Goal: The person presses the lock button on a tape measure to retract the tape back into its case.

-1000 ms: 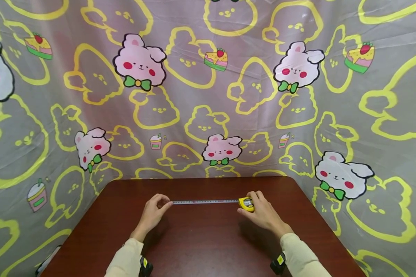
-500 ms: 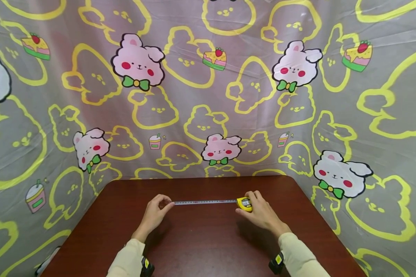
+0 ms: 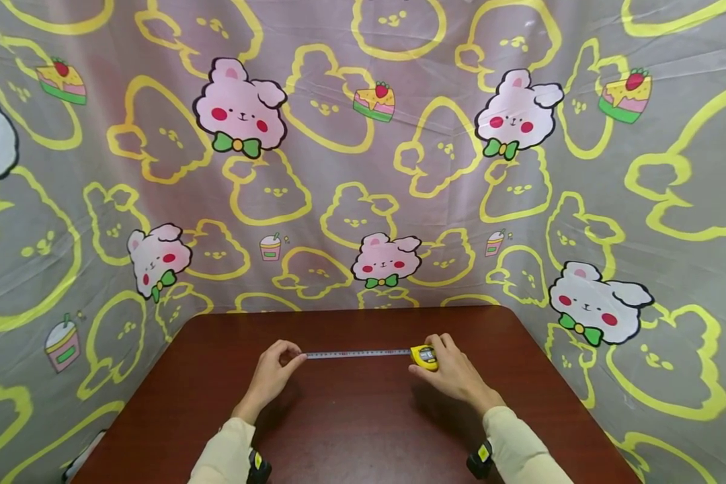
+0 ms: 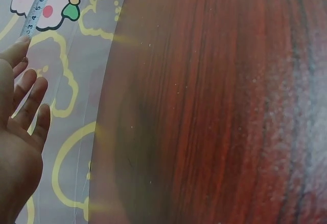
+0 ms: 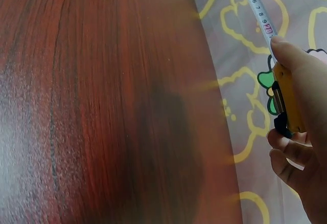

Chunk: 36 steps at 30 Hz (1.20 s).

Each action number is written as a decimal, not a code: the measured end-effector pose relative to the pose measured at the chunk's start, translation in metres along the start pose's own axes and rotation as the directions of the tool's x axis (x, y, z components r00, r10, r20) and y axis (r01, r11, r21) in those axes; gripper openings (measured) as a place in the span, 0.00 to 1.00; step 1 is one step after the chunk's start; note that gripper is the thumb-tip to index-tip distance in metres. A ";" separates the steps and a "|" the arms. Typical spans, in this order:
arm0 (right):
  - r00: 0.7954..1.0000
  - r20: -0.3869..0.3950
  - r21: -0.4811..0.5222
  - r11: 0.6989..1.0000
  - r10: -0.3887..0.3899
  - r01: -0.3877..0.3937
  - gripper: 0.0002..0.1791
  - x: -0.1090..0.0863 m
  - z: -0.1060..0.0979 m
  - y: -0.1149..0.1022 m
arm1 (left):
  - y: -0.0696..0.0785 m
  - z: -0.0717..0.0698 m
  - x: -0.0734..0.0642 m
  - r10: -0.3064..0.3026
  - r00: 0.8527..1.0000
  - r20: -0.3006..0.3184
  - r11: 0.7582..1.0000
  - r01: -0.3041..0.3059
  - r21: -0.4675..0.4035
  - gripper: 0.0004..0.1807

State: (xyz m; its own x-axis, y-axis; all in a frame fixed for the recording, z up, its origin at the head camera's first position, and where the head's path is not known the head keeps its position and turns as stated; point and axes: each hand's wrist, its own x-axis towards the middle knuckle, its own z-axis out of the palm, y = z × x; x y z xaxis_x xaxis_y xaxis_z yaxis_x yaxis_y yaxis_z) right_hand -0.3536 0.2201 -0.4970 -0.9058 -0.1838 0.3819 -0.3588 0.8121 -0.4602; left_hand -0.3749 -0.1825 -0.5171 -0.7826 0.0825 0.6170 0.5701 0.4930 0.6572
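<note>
My right hand (image 3: pixel 456 373) grips a yellow tape measure (image 3: pixel 425 357), thumb along its near side and fingers over the far side. A length of silver blade (image 3: pixel 357 354) runs out of the case to the left, stretched straight above the table. At its far left end my left hand (image 3: pixel 270 373) pinches the tip between thumb and index finger. In the left wrist view, the blade's low numbers (image 4: pixel 38 6) lead up from that pinch, the other fingers loosely bent. The right wrist view shows a red-marked 20 on the blade (image 5: pixel 266 28) close to the thumb.
Both hands are over a dark reddish-brown wooden table (image 3: pixel 339 430) with rounded far corners. A grey curtain (image 3: pixel 339 168) printed with yellow outlines and white rabbits hangs behind it and along both sides.
The exposed blade has become slightly shorter: my right hand with the case has shifted a little left, and my left hand a little right. Both grips stay the same.
</note>
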 end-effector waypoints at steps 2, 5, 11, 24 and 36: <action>1.000 0.004 -0.005 1.000 -0.002 0.002 0.39 0.000 0.002 -0.001 | -0.001 0.001 -0.001 -0.002 1.000 0.002 1.000 0.002 -0.002 0.07; 1.000 0.011 -0.011 1.000 -0.002 0.002 0.39 0.000 0.004 -0.002 | -0.001 0.002 -0.001 -0.004 1.000 0.003 1.000 0.004 -0.003 0.07; 1.000 0.006 -0.002 1.000 -0.003 0.003 0.38 0.001 0.003 -0.003 | 0.000 0.004 -0.001 0.004 1.000 -0.003 1.000 -0.004 -0.010 0.07; 1.000 0.000 -0.009 1.000 -0.021 0.021 0.38 0.004 0.005 -0.009 | -0.002 0.009 0.000 0.051 0.999 -0.006 0.998 -0.051 -0.023 0.07; 0.999 0.004 0.001 0.999 -0.040 0.040 0.39 0.004 0.013 -0.013 | 0.000 0.017 0.001 0.050 0.999 -0.009 0.998 -0.051 -0.041 0.07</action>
State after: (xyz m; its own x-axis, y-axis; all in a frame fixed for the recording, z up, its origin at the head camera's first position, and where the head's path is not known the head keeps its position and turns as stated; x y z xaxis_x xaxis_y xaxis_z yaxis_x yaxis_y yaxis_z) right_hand -0.3557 0.2018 -0.4998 -0.8918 -0.2183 0.3963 -0.3948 0.8033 -0.4459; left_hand -0.3795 -0.1681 -0.5239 -0.7508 0.0998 0.6530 0.6187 0.4524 0.6423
